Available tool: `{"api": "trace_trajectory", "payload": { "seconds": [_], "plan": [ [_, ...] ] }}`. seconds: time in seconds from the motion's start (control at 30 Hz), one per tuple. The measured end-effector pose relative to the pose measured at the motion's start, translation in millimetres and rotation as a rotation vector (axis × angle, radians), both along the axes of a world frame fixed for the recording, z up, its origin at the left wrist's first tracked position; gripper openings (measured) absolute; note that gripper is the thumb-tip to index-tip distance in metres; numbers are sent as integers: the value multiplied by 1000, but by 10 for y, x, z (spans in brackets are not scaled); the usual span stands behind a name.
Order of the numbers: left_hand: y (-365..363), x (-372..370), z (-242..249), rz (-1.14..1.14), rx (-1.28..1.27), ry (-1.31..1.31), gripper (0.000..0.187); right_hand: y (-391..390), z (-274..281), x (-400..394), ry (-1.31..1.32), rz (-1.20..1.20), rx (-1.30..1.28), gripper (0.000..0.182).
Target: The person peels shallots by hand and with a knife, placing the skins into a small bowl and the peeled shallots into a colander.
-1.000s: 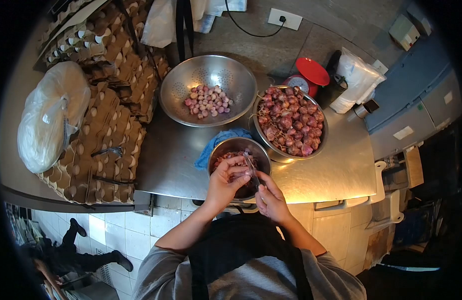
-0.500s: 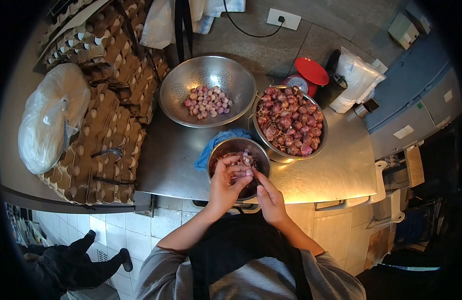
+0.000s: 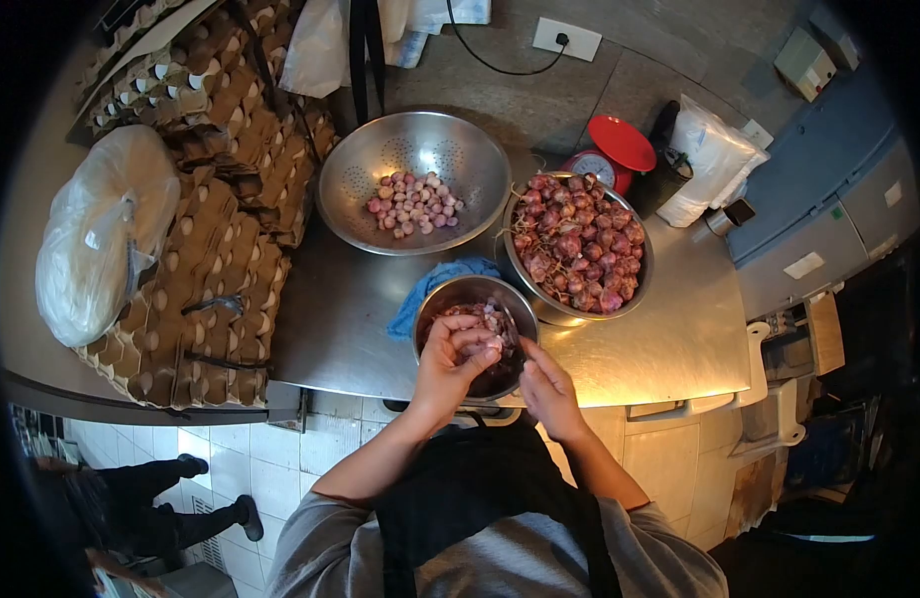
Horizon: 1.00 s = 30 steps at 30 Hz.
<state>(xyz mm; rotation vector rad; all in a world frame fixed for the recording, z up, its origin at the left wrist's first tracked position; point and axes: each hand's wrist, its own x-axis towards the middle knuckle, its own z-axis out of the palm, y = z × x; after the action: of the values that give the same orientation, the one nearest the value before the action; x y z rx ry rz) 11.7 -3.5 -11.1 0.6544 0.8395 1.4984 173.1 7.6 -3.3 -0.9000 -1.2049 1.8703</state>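
Over a small steel bowl (image 3: 527, 311) of shallot skins and peelings, my left hand (image 3: 446, 367) is closed, pinching a pale shallot (image 3: 494, 343) between thumb and fingers. My right hand (image 3: 549, 391) is closed around a small knife (image 3: 512, 333), whose dark blade points up over the bowl, just right of the shallot; its handle is hidden in my fist. Behind, to the right, a larger steel bowl (image 3: 637, 289) is heaped with unpeeled red shallots (image 3: 577, 241). A steel colander (image 3: 345, 214) at the back left contains peeled shallots (image 3: 414, 202).
A blue cloth (image 3: 420, 294) lies beside the small bowl on the steel table (image 3: 330, 334). Stacked egg trays (image 3: 206, 279) and a tied plastic bag (image 3: 106, 234) stand left. A red scale (image 3: 621, 143) is behind the large bowl. Another person (image 3: 131, 508) is on the floor at lower left.
My right hand with the knife has moved slightly right and down, away from the shallot. My left hand stays nearly in place. The other person's legs have shifted.
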Motion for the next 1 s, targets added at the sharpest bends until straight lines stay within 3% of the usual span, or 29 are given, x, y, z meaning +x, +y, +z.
{"api": "trace_trajectory", "payload": {
  "seconds": [0.3,0.4,0.53,0.7,0.8,1.0],
  "plan": [
    [11,4,-26,37,20,50,36,-32,-196,-41,-292,-26,292,40],
    [21,12,-37,22,20,47,35,-19,-193,-38,-275,-43,258,39],
    [31,2,-26,-39,10,-50,31,27,-154,-21,-30,-20,27,38],
    [38,-8,43,-52,-90,-187,29,8,-80,-50,-25,-42,37,36],
    [22,-25,23,-55,-28,12,26,-38,-67,-63,-71,-33,67,36],
    [41,-64,-30,-97,-7,34,28,51,-92,-14,-73,-64,69,37]
  ]
}}
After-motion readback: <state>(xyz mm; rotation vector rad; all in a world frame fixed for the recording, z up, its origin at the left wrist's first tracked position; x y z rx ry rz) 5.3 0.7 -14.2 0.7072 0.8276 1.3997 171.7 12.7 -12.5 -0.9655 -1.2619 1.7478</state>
